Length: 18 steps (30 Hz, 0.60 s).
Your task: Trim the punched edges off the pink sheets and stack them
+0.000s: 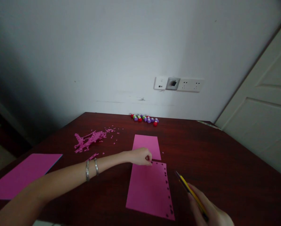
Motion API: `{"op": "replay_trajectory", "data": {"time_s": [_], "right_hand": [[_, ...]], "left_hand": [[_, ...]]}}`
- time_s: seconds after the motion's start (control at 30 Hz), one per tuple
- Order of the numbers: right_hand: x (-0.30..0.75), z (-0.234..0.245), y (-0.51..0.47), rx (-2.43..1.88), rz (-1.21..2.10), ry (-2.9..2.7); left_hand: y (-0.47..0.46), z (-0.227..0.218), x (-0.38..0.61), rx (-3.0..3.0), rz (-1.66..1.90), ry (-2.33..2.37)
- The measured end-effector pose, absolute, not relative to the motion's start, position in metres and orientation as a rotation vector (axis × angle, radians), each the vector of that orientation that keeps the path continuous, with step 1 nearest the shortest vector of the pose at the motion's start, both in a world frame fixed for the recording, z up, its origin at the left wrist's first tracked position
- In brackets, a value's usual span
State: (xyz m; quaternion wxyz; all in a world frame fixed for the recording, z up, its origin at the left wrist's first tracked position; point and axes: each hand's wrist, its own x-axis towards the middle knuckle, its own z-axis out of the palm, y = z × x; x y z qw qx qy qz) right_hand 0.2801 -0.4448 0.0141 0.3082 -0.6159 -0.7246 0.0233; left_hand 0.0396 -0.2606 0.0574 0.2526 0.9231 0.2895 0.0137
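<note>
A pink sheet of paper (147, 191) lies flat in front of me, with small dark marks or holes along its right and top edges. My left hand (140, 156) reaches across to its top edge, fingers curled and thumb and forefinger pinched together; anything between them is too small to name. Just beyond lies a smaller-looking pink sheet (147, 142), partly covered by that hand. To the right of the marked sheet, my right hand (207, 207) is closed around a slim yellow-and-black tool (192, 191), its tip pointing away to the left. The tool's exact kind is unclear.
More pink paper (27, 172) lies at the left under my forearm. Pink cut scraps (90, 141) and tiny bits are scattered behind it. Several small coloured balls with eye-like spots (145, 118) sit by the wall, below the sockets (188, 85). The dark red table (213, 157) narrows away.
</note>
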Motion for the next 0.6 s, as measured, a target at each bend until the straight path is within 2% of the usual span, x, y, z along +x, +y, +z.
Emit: {"op": "replay_trajectory", "data": {"time_s": [0.23,0.4,0.5,0.6], "right_hand": [[0.251,0.01,-0.436,-1.579,0.149,-1.986],[0.24,0.013,-0.43,-1.616,0.161,-1.975],[0.241,0.013,-0.429,-1.641,0.157,-1.976],[0.246,0.011,-0.427,-1.67,0.119,-1.978]], "left_hand": [[-0.287,0.056,0.035,2.922,0.099,1.13],[-0.309,0.056,0.035,3.023,0.203,0.816],[-0.317,0.051,0.029,2.963,0.113,0.541],[-0.317,0.046,0.02,2.849,-0.005,0.511]]}}
